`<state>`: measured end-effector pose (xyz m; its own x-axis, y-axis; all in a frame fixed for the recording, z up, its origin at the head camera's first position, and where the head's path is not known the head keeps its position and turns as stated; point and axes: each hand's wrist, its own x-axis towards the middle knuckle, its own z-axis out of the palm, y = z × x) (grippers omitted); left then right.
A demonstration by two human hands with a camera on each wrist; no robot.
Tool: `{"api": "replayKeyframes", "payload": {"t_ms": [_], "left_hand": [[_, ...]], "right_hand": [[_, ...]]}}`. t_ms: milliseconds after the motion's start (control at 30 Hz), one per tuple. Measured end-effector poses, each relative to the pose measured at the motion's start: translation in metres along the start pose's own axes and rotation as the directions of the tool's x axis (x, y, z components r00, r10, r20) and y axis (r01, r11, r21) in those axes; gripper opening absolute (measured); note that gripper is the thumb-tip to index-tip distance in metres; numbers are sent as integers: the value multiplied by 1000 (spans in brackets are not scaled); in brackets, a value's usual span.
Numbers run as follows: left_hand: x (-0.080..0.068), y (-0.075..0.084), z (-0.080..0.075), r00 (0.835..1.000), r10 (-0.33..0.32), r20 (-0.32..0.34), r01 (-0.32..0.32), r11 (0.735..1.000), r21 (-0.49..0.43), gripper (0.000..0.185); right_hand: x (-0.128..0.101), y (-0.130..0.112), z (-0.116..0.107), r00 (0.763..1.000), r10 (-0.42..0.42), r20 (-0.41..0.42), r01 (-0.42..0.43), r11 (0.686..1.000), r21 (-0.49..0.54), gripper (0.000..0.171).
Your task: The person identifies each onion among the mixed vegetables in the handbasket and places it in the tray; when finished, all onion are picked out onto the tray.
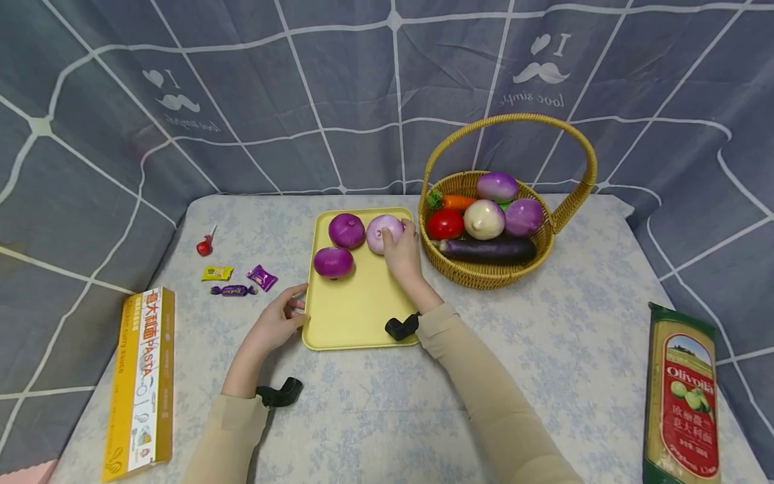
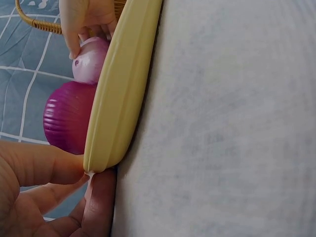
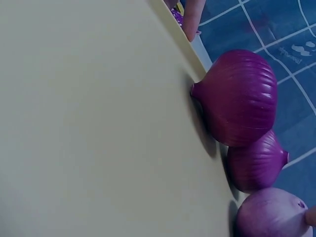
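Observation:
A pale purple onion (image 1: 377,232) sits at the far right corner of the yellow tray (image 1: 357,316), and my right hand (image 1: 403,254) holds it with thumb and fingers about its side. Two dark purple onions, a rear one (image 1: 347,230) and a nearer one (image 1: 333,263), rest to its left on the same tray. At the tray's left rim, my left hand (image 1: 280,321) pinches the edge; the left wrist view shows the thumb (image 2: 54,165) at the rim and fingers below it. In the right wrist view only a fingertip (image 3: 311,216) touches the pale onion (image 3: 271,217).
Right of the tray stands a wicker basket (image 1: 484,274) with a tall handle, holding an eggplant (image 1: 492,251), tomato (image 1: 445,224), carrot (image 1: 457,203) and other vegetables. Wrapped candies (image 1: 233,290) and a lollipop (image 1: 204,247) lie left. A pasta box (image 1: 140,383) and pasta bag (image 1: 683,396) flank the table.

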<state>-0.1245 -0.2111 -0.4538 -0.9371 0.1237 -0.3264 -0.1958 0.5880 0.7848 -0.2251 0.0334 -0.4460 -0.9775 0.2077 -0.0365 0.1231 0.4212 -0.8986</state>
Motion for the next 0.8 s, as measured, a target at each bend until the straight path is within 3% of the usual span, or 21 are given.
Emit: {"api": "replayKeyframes", "payload": {"t_ms": [200, 500, 667, 800], "left_hand": [[0, 0, 0, 1000, -1, 2, 1, 1000, -1, 63], [0, -1, 1, 1000, -23, 1, 23, 1000, 9, 64], [1, -2, 1, 1000, -26, 1, 26, 1000, 11, 64], [2, -1, 1, 1000, -16, 0, 16, 1000, 4, 64]], "right_hand": [[1, -1, 0, 1000, 7, 4, -7, 1000, 18, 62], [-7, -7, -3, 999, -29, 22, 30, 996, -80, 68], [-22, -21, -20, 991, -120, 60, 128, 980, -152, 60], [-34, -35, -44, 982, -178, 68, 186, 973, -134, 49]]}}
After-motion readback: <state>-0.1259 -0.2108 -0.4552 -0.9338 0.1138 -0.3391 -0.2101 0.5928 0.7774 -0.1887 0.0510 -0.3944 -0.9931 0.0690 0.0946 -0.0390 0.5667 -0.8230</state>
